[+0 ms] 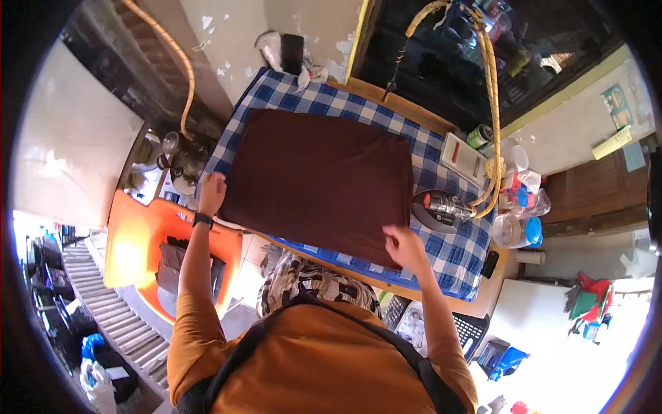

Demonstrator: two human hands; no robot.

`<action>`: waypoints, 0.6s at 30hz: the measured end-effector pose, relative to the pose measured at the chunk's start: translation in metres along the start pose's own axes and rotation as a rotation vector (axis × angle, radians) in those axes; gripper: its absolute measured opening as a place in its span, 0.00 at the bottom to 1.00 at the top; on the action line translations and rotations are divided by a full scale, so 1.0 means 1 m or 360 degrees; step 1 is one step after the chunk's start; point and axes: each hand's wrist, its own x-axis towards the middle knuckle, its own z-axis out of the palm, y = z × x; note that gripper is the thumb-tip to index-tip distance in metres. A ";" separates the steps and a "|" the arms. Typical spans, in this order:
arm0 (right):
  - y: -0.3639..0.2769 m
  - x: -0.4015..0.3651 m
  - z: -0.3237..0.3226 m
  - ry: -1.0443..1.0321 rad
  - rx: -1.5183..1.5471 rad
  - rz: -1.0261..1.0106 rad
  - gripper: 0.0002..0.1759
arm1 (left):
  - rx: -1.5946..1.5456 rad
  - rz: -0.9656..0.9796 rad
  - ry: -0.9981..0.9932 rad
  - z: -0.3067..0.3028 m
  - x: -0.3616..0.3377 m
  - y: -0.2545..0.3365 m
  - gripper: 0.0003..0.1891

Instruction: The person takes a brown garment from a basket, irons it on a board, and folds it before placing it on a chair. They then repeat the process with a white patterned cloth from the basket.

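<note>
From my head view, the dark brown cloth (321, 179) lies spread on the blue-checked cover (452, 265) of the counter (407, 284), right in front of me. I judge the step in hand to be handling the cloth by its edges, perhaps straightening it. My left hand (212, 193) is at its left edge, fingers partly curled; I can't tell whether they pinch the fabric. My right hand (405, 247) is at the near right corner, half closed, with the fingertips bent in close to the thumb; whether cloth is caught between them, I can't tell either.

Any further move on the cloth calls, I'd say, for light, even tension between my two hands, without dragging it against the iron (440, 210) just beside its right edge. A few soft creases show toward the far right corner.

The cloth's long axis runs from my left to my right, slanting a little so that the right end comes nearer me. It looks like a plain rectangle, so I can't tell which end leads.
</note>
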 end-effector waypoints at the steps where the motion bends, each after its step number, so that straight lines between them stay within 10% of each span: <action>1: -0.002 0.028 0.004 -0.0046 0.0049 0.0238 0.13 | -0.0014 0.0022 -0.0024 0.015 0.022 0.000 0.09; 9: 0.126 0.202 0.052 0.0206 -0.0456 0.0849 0.33 | 0.0326 0.0090 0.0092 0.116 0.143 0.011 0.24; 10: 0.127 0.202 0.038 0.0666 0.0031 0.1229 0.40 | 0.0307 0.0059 0.0150 0.124 0.151 0.014 0.24; 12: 0.142 0.209 0.037 0.1056 -0.0678 0.0883 0.41 | 0.0359 0.0024 0.0136 0.126 0.167 0.023 0.24; 18: 0.125 0.218 0.057 0.0641 -0.0597 0.0935 0.31 | 0.0494 0.0114 0.0165 0.132 0.196 0.015 0.19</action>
